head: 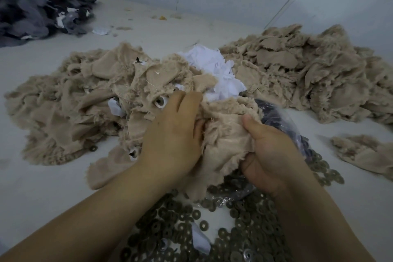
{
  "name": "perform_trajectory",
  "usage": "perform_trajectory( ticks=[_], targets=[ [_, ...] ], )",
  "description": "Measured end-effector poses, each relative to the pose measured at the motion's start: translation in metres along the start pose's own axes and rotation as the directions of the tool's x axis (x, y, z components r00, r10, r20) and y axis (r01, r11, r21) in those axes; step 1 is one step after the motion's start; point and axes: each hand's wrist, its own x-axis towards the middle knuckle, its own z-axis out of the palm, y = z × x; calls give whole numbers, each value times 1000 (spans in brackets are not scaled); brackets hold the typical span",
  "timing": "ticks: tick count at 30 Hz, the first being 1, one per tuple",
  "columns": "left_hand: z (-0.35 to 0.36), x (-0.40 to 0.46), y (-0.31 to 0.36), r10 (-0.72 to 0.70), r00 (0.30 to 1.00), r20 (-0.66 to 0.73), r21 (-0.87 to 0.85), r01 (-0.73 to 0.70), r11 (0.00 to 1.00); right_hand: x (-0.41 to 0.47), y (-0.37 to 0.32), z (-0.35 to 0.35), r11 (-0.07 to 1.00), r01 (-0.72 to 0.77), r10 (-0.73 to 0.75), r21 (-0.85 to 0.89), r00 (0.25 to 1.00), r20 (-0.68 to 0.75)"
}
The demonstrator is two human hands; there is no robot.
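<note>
Most beige plush pieces (70, 108) lie heaped at ten and two o'clock while my left hand (172, 134) and right hand (270, 155) clutch one plush piece (223, 140), so I judge much remains.

hands: the left hand (172, 134) and the right hand (270, 155) both grip one beige furry cloth piece (223, 144) between them
left pile: beige cloth pieces (70, 108) heaped on the worktop (42, 187), behind the left hand
right pile: more beige pieces (308, 66), well apart from the hands
white scraps (212, 66): lying between the two beige piles
metal rings (244, 223): lots of them, spread under the arms
clear bag (274, 117): just beside the right thumb
dark pile (36, 6): grey cloth, far left corner
</note>
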Motion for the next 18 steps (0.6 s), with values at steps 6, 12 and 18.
perform_trajectory(
  ticks=[6, 12, 18],
  targets=[
    [-8, 4, 10, -110, 984, 142, -214, 138, 967, -2, 3, 1, 998, -20, 14, 68, 996, 90],
    [0, 2, 6, -181, 971, 153, -274, 218, 937, -4, 6, 1, 995, 91, -81, -29, 966, 246],
    [6, 5, 1, -438, 840, 320, -568, 540, 621, -1, 6, 0, 992, 97, -83, -83, 984, 157]
  ],
)
